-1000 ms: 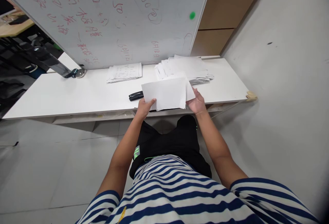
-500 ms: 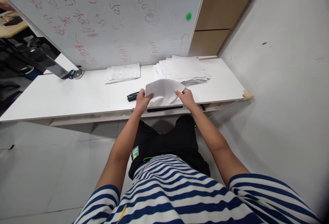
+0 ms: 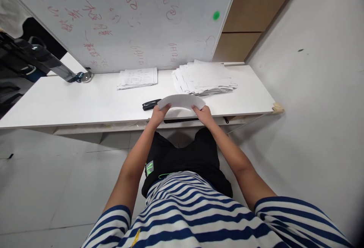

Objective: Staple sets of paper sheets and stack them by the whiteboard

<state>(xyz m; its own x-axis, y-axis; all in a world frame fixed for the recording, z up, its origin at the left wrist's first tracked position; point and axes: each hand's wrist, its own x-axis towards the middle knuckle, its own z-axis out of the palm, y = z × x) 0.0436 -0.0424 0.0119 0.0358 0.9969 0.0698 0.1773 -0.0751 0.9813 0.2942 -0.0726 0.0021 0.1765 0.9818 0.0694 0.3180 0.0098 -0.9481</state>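
Note:
Between my two hands a sheet of white paper [image 3: 182,100] bows upward in an arch, just above the front edge of the white desk [image 3: 85,104]. My left hand [image 3: 159,114] pinches its left end, thumb on top. At the right end my right hand [image 3: 202,113] grips it the same way. Whether it is one sheet or a few, I cannot tell. A black stapler [image 3: 150,104] lies beside my left hand, partly covered by the paper. Behind the paper sits a thick, uneven stack of papers [image 3: 203,76]. Farther left is a smaller pile of written sheets [image 3: 138,78].
A whiteboard [image 3: 153,24] with handwriting and round magnets stands along the desk's back. Cardboard boxes [image 3: 256,9] are behind it at right, next to a white wall [image 3: 318,88]. A clear bottle [image 3: 54,62] lies at the desk's left. Below the desktop runs an open shelf [image 3: 125,126].
The paper, earlier tilted up with its broad face showing, is now lower and flatter, bent into an arch. Both hands still hold its ends. The view has shifted slightly.

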